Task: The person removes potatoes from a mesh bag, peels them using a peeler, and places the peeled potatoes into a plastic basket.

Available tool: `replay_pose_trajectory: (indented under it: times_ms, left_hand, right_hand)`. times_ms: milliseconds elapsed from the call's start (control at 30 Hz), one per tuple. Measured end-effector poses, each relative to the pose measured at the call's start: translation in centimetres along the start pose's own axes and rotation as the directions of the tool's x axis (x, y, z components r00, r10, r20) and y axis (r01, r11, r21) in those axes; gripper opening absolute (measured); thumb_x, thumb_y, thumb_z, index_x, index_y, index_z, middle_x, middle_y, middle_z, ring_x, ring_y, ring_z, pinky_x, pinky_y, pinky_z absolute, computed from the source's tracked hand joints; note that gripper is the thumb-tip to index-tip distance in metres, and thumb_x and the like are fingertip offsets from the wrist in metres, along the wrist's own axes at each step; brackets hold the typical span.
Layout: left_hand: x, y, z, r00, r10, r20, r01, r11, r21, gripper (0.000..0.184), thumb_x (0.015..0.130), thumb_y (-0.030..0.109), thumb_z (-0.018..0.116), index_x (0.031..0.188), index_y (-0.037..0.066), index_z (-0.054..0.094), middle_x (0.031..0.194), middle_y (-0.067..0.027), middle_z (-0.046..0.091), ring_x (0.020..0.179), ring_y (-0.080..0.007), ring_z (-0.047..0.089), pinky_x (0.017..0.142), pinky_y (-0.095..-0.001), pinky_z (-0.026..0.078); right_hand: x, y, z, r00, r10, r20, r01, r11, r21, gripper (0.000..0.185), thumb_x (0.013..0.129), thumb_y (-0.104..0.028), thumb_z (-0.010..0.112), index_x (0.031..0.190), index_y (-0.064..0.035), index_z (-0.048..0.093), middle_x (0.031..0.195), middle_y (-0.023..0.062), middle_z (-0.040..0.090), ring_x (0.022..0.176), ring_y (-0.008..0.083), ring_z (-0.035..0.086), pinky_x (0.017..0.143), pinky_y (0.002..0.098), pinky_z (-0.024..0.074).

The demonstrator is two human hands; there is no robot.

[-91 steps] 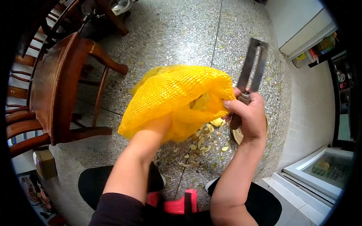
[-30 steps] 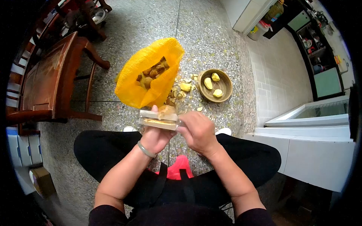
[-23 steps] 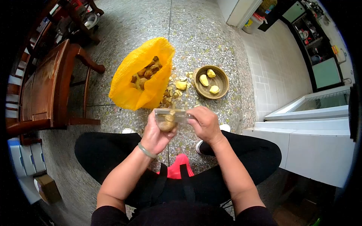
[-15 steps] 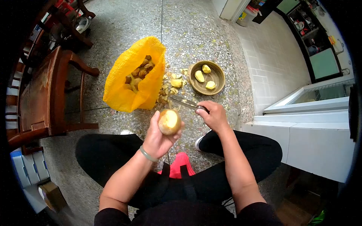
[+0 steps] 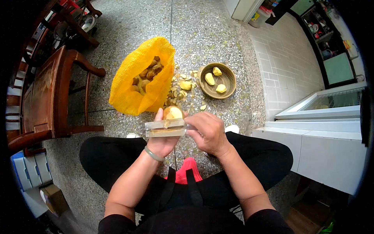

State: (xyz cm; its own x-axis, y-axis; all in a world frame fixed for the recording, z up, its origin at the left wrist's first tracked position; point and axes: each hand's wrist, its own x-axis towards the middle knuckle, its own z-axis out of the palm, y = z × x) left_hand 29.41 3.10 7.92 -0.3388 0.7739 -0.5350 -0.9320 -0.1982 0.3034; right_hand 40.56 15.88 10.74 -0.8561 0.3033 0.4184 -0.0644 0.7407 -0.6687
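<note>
My left hand (image 5: 163,144) is wrapped round a brown, partly peeled potato (image 5: 173,113) whose bare yellow patch faces up. My right hand (image 5: 208,132) is closed on the handle of a wide two-bladed metal peeler (image 5: 165,128), which lies across the potato and hides part of it and of my left fingers. Beyond my hands stands an open yellow mesh bag (image 5: 128,85) with several brown potatoes (image 5: 146,74) inside. To its right, a peeled yellow piece (image 5: 185,85) and many peelings (image 5: 173,94) lie on the floor.
A round woven basket (image 5: 233,86) holds three peeled yellow pieces. At the left stands a wooden chair (image 5: 43,91). White drawers (image 5: 35,171) and a cardboard box (image 5: 54,199) are at the lower left. On the right are a white ledge (image 5: 331,156) and a glazed frame (image 5: 323,103).
The yellow bag, earlier held up with one arm inside, now stands on the floor. Over the last half second, the peeler has swung from beyond the potato back across it, towards me.
</note>
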Motion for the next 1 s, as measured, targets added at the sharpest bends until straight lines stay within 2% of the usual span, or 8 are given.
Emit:
replay_pose_trajectory:
  times_ms: [200,333,400,533,667,800,867,1000]
  left_hand:
    - [-0.3,-0.4,-0.4,1.000,-0.002,0.025,0.004,0.998,-0.057,0.042,0.093,0.053,0.042,0.100,0.016,0.060,0.092,-0.0027,0.065,0.085,-0.0187,0.061,0.073,-0.0338,0.051]
    - [0.0,-0.5,-1.7,0.997,-0.076,-0.006,0.075,0.992,-0.101,0.045,0.094,0.054,0.038,0.098,0.014,0.058,0.085,-0.0031,0.061,0.071,-0.0175,0.056,0.059,-0.0303,0.045]
    - [-0.2,-0.5,-1.4,0.999,-0.041,-0.009,0.042,0.999,0.025,0.050,0.095,0.054,0.032,0.099,0.010,0.055,0.084,-0.0064,0.060,0.068,-0.0189,0.052,0.053,-0.0288,0.040]
    - [-1.0,-0.6,-1.1,0.997,-0.064,-0.049,0.065,0.998,0.024,0.054,0.095,0.055,0.028,0.100,0.008,0.053,0.084,-0.0122,0.058,0.069,-0.0221,0.053,0.052,-0.0280,0.040]
    - [-0.9,-0.4,-1.1,0.997,-0.005,-0.073,0.006,1.000,0.017,0.056,0.096,0.056,0.024,0.101,0.008,0.053,0.084,-0.0079,0.057,0.070,-0.0208,0.052,0.058,-0.0309,0.041]
    - [-0.7,-0.5,-1.2,0.992,0.056,-0.112,-0.062,0.997,-0.046,0.057,0.094,0.059,0.029,0.106,0.009,0.054,0.098,-0.0072,0.061,0.088,-0.0236,0.057,0.078,-0.0356,0.047]
    - [-0.6,-0.1,-2.1,0.999,0.009,-0.046,-0.014,0.995,-0.098,0.046,0.091,0.056,0.042,0.105,0.015,0.058,0.100,-0.0043,0.063,0.089,-0.0212,0.060,0.074,-0.0379,0.050]
    - [-0.3,-0.2,-3.2,0.999,-0.048,-0.018,0.045,0.987,-0.156,0.046,0.092,0.054,0.039,0.102,0.013,0.058,0.092,-0.0067,0.060,0.076,-0.0214,0.055,0.062,-0.0334,0.045]
  right_hand:
    - [-0.3,0.6,0.8,1.000,0.019,0.006,-0.020,0.998,0.052,0.027,0.066,-0.013,0.071,0.090,-0.0062,0.061,0.081,0.0105,0.061,0.075,0.0306,0.060,0.066,0.0385,0.0490]
    - [-0.8,2.3,1.6,0.998,0.059,0.032,-0.061,0.995,0.074,0.024,0.068,-0.015,0.070,0.090,-0.0071,0.062,0.082,0.0101,0.062,0.077,0.0299,0.061,0.068,0.0378,0.0496]
    - [-1.5,4.6,2.2,0.974,0.227,-0.010,-0.227,0.974,0.025,0.022,0.070,-0.018,0.069,0.089,-0.0085,0.064,0.083,0.0094,0.064,0.078,0.0295,0.063,0.068,0.0373,0.0501]
    - [-2.3,7.7,1.4,0.893,0.443,0.077,-0.437,0.895,-0.089,0.021,0.073,-0.021,0.068,0.091,-0.0100,0.067,0.086,0.0097,0.066,0.075,0.0300,0.064,0.065,0.0376,0.0503]
    - [-1.4,5.2,0.5,0.867,0.487,0.109,-0.495,0.866,0.064,0.020,0.073,-0.018,0.068,0.091,-0.0085,0.067,0.083,0.0111,0.065,0.075,0.0296,0.064,0.064,0.0365,0.0504]
    - [-0.4,1.1,0.9,0.978,0.197,0.073,-0.205,0.968,0.147,0.022,0.073,-0.012,0.068,0.093,-0.0055,0.065,0.080,0.0112,0.062,0.069,0.0261,0.061,0.065,0.0343,0.0492]
    - [-0.1,-0.2,1.4,0.998,0.029,0.054,-0.032,0.998,0.054,0.020,0.073,-0.012,0.067,0.092,-0.0061,0.065,0.081,0.0121,0.063,0.071,0.0297,0.062,0.065,0.0359,0.0502]
    - [-0.7,1.3,2.2,0.999,0.049,0.014,-0.049,0.997,0.065,0.019,0.073,-0.013,0.067,0.090,-0.0067,0.064,0.081,0.0121,0.063,0.072,0.0318,0.062,0.065,0.0371,0.0507]
